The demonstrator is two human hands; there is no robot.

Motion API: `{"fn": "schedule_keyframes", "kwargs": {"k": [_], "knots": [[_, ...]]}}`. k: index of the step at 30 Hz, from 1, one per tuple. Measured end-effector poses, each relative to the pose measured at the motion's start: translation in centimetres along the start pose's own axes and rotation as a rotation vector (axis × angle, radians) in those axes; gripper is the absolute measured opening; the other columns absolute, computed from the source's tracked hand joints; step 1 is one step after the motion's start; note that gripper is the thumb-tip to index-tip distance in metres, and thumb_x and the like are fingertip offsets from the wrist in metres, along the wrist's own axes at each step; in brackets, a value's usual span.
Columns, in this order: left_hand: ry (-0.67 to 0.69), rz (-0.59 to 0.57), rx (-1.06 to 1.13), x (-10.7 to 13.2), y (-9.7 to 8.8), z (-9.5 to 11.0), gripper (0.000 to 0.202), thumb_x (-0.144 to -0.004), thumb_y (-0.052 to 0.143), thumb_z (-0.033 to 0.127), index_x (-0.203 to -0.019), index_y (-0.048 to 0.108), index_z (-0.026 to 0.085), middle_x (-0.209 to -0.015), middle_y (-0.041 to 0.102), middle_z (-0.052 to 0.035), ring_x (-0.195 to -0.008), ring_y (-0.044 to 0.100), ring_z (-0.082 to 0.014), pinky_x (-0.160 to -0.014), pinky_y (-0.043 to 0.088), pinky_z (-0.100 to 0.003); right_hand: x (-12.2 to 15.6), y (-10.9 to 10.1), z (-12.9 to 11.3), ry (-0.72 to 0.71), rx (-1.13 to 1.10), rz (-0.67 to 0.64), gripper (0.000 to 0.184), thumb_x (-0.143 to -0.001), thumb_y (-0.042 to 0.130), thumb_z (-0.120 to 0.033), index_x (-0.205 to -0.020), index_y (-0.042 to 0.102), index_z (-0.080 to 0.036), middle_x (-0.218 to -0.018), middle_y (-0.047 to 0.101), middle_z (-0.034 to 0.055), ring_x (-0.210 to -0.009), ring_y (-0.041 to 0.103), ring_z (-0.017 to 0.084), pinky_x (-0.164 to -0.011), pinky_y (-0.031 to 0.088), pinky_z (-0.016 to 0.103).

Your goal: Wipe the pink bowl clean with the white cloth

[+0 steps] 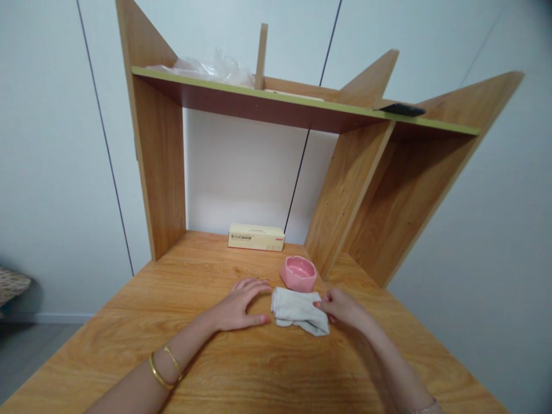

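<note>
A small white cloth (297, 310) lies folded on the wooden desk (129, 322), just in front of a pink bowl (298, 272). My left hand (241, 305) rests flat on the desk with fingers spread, its fingertips beside the cloth's left edge. My right hand (342, 307) pinches the cloth's right edge between thumb and fingers. Gold bangles circle my left wrist.
A long cream box (256, 237) stands at the back of the desk against the white wall. A wooden hutch (159, 172) rises over the desk; its shelf carries crumpled clear plastic (211, 68) and a dark flat object (402, 108). The desk edge falls away left and right.
</note>
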State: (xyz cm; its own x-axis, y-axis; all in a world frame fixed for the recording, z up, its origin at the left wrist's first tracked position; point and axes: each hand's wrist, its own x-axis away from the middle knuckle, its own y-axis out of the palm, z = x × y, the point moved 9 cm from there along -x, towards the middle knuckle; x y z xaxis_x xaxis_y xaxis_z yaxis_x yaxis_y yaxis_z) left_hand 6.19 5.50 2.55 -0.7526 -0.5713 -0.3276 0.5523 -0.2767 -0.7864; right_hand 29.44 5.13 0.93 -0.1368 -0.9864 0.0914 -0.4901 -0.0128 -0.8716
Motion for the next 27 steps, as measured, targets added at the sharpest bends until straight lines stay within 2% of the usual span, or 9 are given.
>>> {"fn": "schedule_keyframes", "kwargs": {"k": [3, 6, 9, 12, 14, 17, 20, 23, 27], "knots": [[-0.01, -0.012, -0.009, 0.0, 0.1, -0.2, 0.05, -0.08, 0.047, 0.053, -0.122, 0.046, 0.025, -0.134, 0.042, -0.0066, -0.124, 0.031, -0.0252, -0.103, 0.023, -0.043, 0.0, -1.8, 2.7, 0.1, 0.148, 0.078, 0.031, -0.072, 0.056, -0.038, -0.05, 0.054, -0.016, -0.048, 0.057, 0.0011, -0.049, 0.051, 0.012, -0.047, 0.028, 0.021], [-0.009, -0.008, -0.014, -0.1, 0.1, -0.3, 0.043, -0.082, 0.045, 0.051, -0.114, 0.052, 0.024, -0.13, 0.045, -0.0068, -0.122, 0.035, -0.0239, -0.102, 0.025, -0.042, 0.6, -2.4, 2.8, 0.155, 0.264, 0.141, 0.025, -0.076, 0.052, -0.037, -0.065, 0.059, -0.016, -0.066, 0.065, 0.0049, -0.064, 0.058, 0.016, -0.052, 0.032, 0.023], [-0.007, 0.024, -0.003, -0.1, 0.0, -0.5, 0.039, -0.083, 0.044, 0.049, -0.112, 0.054, 0.024, -0.127, 0.048, -0.0069, -0.12, 0.037, -0.0223, -0.101, 0.027, -0.041, 1.9, -2.8, 0.7, 0.212, 0.417, 0.217, 0.024, -0.081, 0.046, -0.036, -0.081, 0.059, -0.016, -0.083, 0.066, 0.0103, -0.078, 0.061, 0.023, -0.057, 0.037, 0.027], [-0.021, 0.081, 0.004, -0.3, -0.3, -1.1, 0.037, -0.084, 0.043, 0.046, -0.11, 0.054, 0.022, -0.122, 0.052, -0.0069, -0.116, 0.04, -0.0204, -0.1, 0.029, -0.038, 3.6, -3.0, -3.6, 0.167, 0.492, 0.365, 0.03, -0.084, 0.041, -0.033, -0.105, 0.052, -0.015, -0.101, 0.061, 0.014, -0.083, 0.062, 0.025, -0.061, 0.041, 0.031], [-0.039, 0.135, 0.014, -0.3, -0.6, -1.8, 0.033, -0.087, 0.039, 0.043, -0.107, 0.055, 0.022, -0.116, 0.055, -0.0064, -0.112, 0.043, -0.0186, -0.099, 0.031, -0.036, 4.3, -1.9, -7.7, -0.012, 0.432, 0.414, 0.03, -0.086, 0.038, -0.029, -0.11, 0.05, -0.017, -0.112, 0.056, 0.0132, -0.088, 0.061, 0.023, -0.065, 0.043, 0.03], [-0.069, 0.237, 0.047, -0.4, -1.4, -2.6, 0.032, -0.09, 0.032, 0.039, -0.102, 0.055, 0.021, -0.11, 0.057, -0.0056, -0.108, 0.045, -0.0172, -0.098, 0.032, -0.035, 4.7, 1.9, -13.9, -0.347, 0.275, 0.316, 0.027, -0.085, 0.036, -0.021, -0.106, 0.053, -0.017, -0.107, 0.059, 0.0104, -0.097, 0.057, 0.019, -0.076, 0.041, 0.027], [-0.144, 0.34, 0.098, -0.2, -2.2, -3.8, 0.032, -0.09, 0.029, 0.037, -0.097, 0.055, 0.02, -0.105, 0.058, -0.0062, -0.103, 0.048, -0.018, -0.094, 0.034, -0.035, 4.1, 5.5, -17.5, -0.469, 0.202, 0.19, 0.024, -0.086, 0.037, -0.021, -0.098, 0.057, -0.017, -0.098, 0.063, 0.0097, -0.091, 0.059, 0.02, -0.074, 0.04, 0.027], [-0.281, 0.405, 0.187, 0.1, -2.6, -5.8, 0.032, -0.088, 0.03, 0.038, -0.082, 0.054, 0.018, -0.086, 0.059, -0.0053, -0.086, 0.053, -0.0178, -0.081, 0.041, -0.032, 2.8, 7.9, -18.4, -0.446, 0.213, 0.093, 0.026, -0.087, 0.035, -0.024, -0.095, 0.059, -0.017, -0.089, 0.066, 0.0101, -0.08, 0.061, 0.02, -0.064, 0.037, 0.026], [-0.414, 0.45, 0.384, 0.3, -2.3, -8.2, 0.028, -0.083, 0.036, 0.037, -0.068, 0.05, 0.018, -0.065, 0.054, -0.0003, -0.066, 0.051, -0.0149, -0.066, 0.041, -0.026, 2.1, 9.5, -17.6, -0.415, 0.109, 0.016, 0.028, -0.088, 0.036, -0.028, -0.084, 0.062, -0.018, -0.078, 0.068, 0.0075, -0.069, 0.06, 0.016, -0.056, 0.031, 0.023]]}}
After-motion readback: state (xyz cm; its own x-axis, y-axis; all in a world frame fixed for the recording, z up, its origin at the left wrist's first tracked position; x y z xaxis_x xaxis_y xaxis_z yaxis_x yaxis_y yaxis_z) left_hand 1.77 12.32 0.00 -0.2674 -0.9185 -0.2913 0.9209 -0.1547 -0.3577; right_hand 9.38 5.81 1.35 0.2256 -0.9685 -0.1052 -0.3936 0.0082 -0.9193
